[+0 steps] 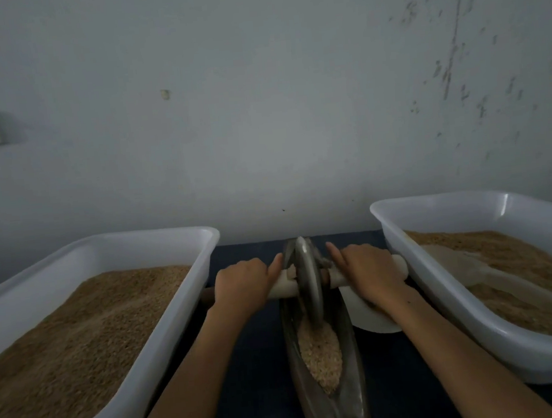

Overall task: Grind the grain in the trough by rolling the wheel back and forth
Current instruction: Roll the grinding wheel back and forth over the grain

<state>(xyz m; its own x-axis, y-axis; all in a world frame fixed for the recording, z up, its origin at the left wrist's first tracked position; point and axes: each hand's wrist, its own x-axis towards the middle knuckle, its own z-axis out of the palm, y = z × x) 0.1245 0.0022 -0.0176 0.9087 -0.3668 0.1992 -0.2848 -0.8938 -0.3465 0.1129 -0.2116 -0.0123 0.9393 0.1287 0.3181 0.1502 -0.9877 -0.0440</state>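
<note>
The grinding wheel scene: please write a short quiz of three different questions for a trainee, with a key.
1. True or false: both hands grip the handle, one on each side of the wheel.
2. Where does the visible grain lie in the trough? A) beyond the wheel B) on the near side of the wheel C) outside the trough
3. Fill in: a white tub of grain stands on each ____ of the trough.

Key: 1. True: left hand and right hand grip the handle. 2. B. 3. side: left tub, right tub.

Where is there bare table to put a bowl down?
Bare dark table shows between the left tub and the trough, under the left forearm. Right of the trough is crowded: a white dish sits against the right tub.
</note>
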